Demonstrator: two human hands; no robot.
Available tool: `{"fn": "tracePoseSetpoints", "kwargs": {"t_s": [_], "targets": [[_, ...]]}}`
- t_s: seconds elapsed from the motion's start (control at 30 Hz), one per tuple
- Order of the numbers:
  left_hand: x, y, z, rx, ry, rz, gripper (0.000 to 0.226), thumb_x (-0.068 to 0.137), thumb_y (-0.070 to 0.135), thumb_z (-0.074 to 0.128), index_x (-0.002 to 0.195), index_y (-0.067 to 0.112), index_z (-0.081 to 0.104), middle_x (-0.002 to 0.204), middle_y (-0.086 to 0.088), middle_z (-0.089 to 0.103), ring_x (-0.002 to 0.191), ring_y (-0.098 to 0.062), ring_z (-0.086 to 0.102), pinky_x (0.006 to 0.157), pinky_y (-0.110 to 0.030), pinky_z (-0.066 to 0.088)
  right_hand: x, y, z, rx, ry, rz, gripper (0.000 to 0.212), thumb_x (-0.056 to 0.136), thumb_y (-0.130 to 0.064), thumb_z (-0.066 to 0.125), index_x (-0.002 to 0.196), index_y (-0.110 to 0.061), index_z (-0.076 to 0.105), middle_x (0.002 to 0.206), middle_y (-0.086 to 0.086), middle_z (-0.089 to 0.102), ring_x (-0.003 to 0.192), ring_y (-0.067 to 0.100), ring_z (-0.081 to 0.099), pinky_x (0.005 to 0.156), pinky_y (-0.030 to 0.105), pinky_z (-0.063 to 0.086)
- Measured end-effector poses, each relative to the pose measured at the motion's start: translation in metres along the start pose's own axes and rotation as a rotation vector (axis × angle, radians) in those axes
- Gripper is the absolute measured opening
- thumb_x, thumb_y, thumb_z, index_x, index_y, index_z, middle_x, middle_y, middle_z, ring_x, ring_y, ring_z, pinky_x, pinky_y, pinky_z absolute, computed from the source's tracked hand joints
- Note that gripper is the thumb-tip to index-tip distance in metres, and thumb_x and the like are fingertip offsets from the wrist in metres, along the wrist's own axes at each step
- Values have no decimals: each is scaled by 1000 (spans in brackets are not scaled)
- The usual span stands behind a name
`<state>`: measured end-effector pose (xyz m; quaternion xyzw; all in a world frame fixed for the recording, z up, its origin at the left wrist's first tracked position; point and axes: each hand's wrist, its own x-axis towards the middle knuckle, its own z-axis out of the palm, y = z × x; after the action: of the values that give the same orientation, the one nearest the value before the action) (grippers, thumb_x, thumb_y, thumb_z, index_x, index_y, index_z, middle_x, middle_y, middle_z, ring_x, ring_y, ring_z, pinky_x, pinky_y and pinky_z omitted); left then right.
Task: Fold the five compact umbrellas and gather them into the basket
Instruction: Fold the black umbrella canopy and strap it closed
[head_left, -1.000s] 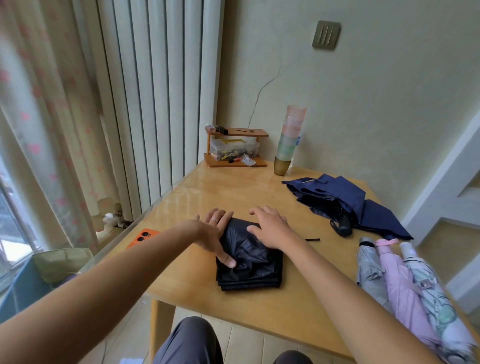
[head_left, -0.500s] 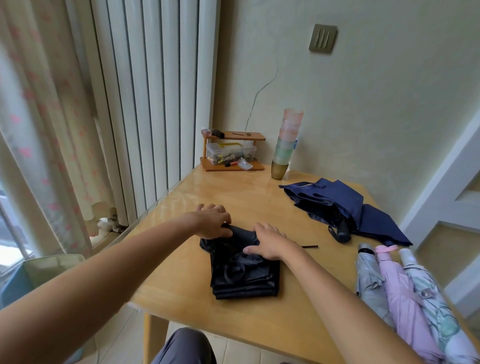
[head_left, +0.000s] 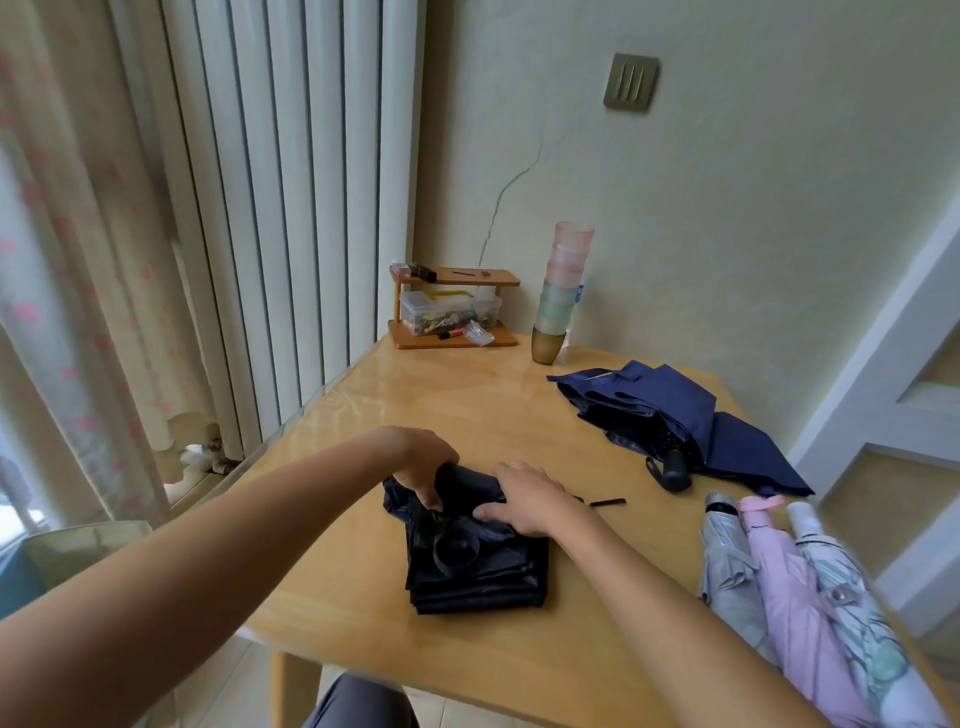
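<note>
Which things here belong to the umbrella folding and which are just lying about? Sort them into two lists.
Job: black umbrella, gripped by the left hand, right hand on it; navy umbrella, unrolled; grey umbrella, pink umbrella, patterned umbrella, rolled. No basket in view.

Lying about: stacked cups; wooden shelf with a clear box; small black stick.

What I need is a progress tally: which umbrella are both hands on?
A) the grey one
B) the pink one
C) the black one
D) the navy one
C: the left hand grips the black umbrella at its far end and the right hand rests on it; the navy umbrella lies apart, untouched.
</note>
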<state>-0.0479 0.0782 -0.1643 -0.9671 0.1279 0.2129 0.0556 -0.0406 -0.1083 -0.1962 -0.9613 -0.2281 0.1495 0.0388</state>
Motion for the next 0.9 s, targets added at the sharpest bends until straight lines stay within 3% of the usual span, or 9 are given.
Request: {"fn": "tracePoseSetpoints", "kwargs": {"t_s": [0.13, 0.3, 0.5, 0.63, 0.83, 0.9], "targets": [[-8, 4, 0, 36, 39, -2, 51, 91, 44, 72, 127, 14, 53, 121, -8, 62, 101, -25, 55, 83, -36, 47, -7, 0, 1, -22, 80, -50, 49, 99, -56, 57, 123, -14, 49, 126, 9, 55, 120, 31, 51, 87, 42, 44], [-27, 2, -13, 16, 106, 2, 52, 87, 43, 75, 125, 15, 52, 110, -4, 58, 98, -25, 56, 86, -40, 53, -23, -2, -23, -58, 95, -68, 43, 98, -57, 59, 106, -17, 43, 100, 4, 57, 88, 27, 56, 68, 39, 43], [-53, 0, -40, -85, 151, 22, 65, 71, 51, 87, 121, 23, 57, 109, 4, 61, 99, -21, 59, 83, -37, 55, -46, -4, -72, -41, 69, -143, 45, 96, -58, 60, 115, -18, 52, 105, 2, 59, 96, 25, 58, 75, 39, 46], [-68, 2, -55, -148, 164, 31, 56, 72, 43, 87, 116, 24, 58, 108, 3, 64, 99, -21, 62, 84, -38, 58, -61, -5, -95, -11, 81, -175, 46, 92, -56, 66, 118, -19, 57, 112, 2, 63, 100, 23, 60, 86, 41, 52], [-84, 3, -66, -272, 85, 42, 51, 81, 24, 81, 127, 23, 59, 116, -3, 67, 107, -23, 65, 94, -43, 58, -72, -15, -93, -164, 202, -142, 30, 90, -40, 73, 111, -26, 55, 106, -1, 63, 91, 21, 60, 64, 30, 46], [-88, 5, -64, -298, 35, 52, 53, 83, 24, 79, 131, 24, 57, 121, -3, 66, 111, -24, 63, 97, -44, 56, -77, -20, -92, -179, 222, -137, 22, 88, -32, 73, 99, -26, 55, 96, -1, 62, 84, 20, 60, 63, 29, 46]]}}
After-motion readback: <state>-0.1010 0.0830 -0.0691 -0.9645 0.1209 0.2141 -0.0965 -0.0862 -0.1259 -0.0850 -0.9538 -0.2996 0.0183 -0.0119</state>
